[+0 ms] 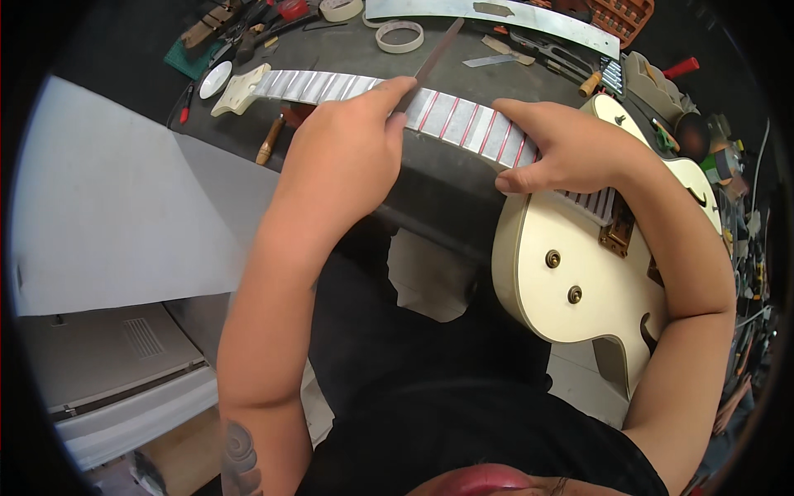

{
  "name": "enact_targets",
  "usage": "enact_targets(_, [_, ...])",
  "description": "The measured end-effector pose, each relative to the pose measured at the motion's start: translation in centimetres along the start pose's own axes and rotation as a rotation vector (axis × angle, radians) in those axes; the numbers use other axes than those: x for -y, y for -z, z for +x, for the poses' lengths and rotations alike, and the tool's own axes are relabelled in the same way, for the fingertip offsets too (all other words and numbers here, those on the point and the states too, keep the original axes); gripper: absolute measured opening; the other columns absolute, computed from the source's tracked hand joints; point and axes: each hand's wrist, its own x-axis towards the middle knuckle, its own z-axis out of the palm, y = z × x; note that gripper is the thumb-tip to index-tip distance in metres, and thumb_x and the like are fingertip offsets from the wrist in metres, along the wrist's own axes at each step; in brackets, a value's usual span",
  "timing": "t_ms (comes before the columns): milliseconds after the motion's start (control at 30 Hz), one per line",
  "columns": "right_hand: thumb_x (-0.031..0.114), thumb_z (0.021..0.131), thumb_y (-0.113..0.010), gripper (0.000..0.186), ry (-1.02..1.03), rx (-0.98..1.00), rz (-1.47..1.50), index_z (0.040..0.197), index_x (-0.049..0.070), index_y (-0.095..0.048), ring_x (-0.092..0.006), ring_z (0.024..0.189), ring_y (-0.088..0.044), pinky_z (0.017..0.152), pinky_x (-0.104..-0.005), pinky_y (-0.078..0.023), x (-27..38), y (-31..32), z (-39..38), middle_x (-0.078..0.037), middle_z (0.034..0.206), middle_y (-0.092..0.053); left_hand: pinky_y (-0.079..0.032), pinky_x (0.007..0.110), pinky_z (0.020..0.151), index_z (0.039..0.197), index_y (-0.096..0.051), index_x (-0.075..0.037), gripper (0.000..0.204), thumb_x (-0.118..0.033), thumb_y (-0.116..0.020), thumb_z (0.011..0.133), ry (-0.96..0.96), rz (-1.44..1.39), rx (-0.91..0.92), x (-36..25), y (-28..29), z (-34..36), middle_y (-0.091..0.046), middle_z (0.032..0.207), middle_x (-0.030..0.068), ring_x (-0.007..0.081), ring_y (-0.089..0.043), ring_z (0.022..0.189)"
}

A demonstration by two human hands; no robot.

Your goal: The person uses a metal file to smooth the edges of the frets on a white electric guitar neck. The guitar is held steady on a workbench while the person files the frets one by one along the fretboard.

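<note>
A cream hollow-body electric guitar (538, 285) lies across the dark bench edge, its body to the right and its headstock (240, 89) at the far left. Pale tape strips cover the fretboard (455, 118) between the frets, and several frets toward the body look red. My left hand (351, 136) is closed on a narrow flat file (437, 56), which slants over the middle of the neck; its lower end is hidden by my fingers. Around the neck near the body, my right hand (571, 147) grips with thumb on the near side and fingers on the far side.
Tape rolls (399, 47), a long pale metal strip (538, 25) and an orange case (622, 18) lie at the back. A wooden-handled tool (270, 140) rests below the neck. At left are a white dish (216, 79) and a large pale panel (141, 207).
</note>
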Motion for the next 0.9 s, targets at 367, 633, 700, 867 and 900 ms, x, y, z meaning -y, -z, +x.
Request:
enact_targets(367, [0.045, 0.086, -0.086, 0.087, -0.031, 0.025, 0.020, 0.151, -0.004, -0.056, -0.0429, 0.114, -0.069, 0.101, -0.0466, -0.055, 0.1, 0.2, -0.1, -0.027, 0.119, -0.071, -0.054, 0.036, 0.068, 0.151, -0.070, -0.005, 0.051, 0.002, -0.072, 0.100, 0.209, 0.000, 0.142, 0.8, 5.2, -18.9, -0.076, 0.090, 0.0174, 0.0315, -0.069, 0.068])
enact_targets(633, [0.042, 0.085, -0.086, 0.083, -0.060, 0.055, 0.022, 0.148, -0.004, -0.058, -0.0419, 0.110, -0.071, 0.099, -0.0469, -0.056, 0.3, 0.4, -0.1, -0.027, 0.116, -0.073, -0.053, 0.037, 0.067, 0.150, -0.071, -0.006, 0.049, 0.000, -0.070, 0.101, 0.240, -0.177, 0.109, 0.6, 4.0, -15.5, -0.075, 0.088, 0.0176, 0.0309, -0.068, 0.066])
enact_targets(700, [0.041, 0.085, -0.087, 0.083, -0.065, 0.088, 0.010, 0.149, -0.004, -0.057, -0.0418, 0.110, -0.071, 0.098, -0.0465, -0.056, 0.5, 0.7, 0.1, -0.027, 0.116, -0.073, -0.054, 0.039, 0.068, 0.149, -0.071, -0.007, 0.047, -0.002, -0.070, 0.102, 0.218, -0.189, 0.107, 0.5, 3.5, -13.6, -0.077, 0.092, 0.0201, 0.0336, -0.071, 0.069])
enact_targets(867, [0.041, 0.086, -0.087, 0.082, -0.009, 0.021, 0.043, 0.147, -0.004, -0.058, -0.0406, 0.107, -0.071, 0.096, -0.0457, -0.057, 0.2, 0.3, 0.0, -0.026, 0.114, -0.073, -0.058, 0.047, 0.077, 0.144, -0.071, -0.004, 0.040, -0.007, -0.070, 0.104, 0.059, -0.210, 0.031, 0.8, 0.3, -2.4, -0.079, 0.098, 0.0255, 0.0467, -0.075, 0.087])
enact_targets(900, [0.041, 0.086, -0.087, 0.082, -0.016, 0.045, 0.060, 0.147, -0.004, -0.058, -0.0404, 0.107, -0.071, 0.096, -0.0456, -0.057, 0.7, 0.5, 0.1, -0.026, 0.114, -0.073, -0.058, 0.047, 0.078, 0.143, -0.070, -0.004, 0.039, -0.008, -0.070, 0.104, 0.070, -0.202, 0.026, 0.9, -0.3, -0.8, -0.078, 0.098, 0.0259, 0.0479, -0.074, 0.089])
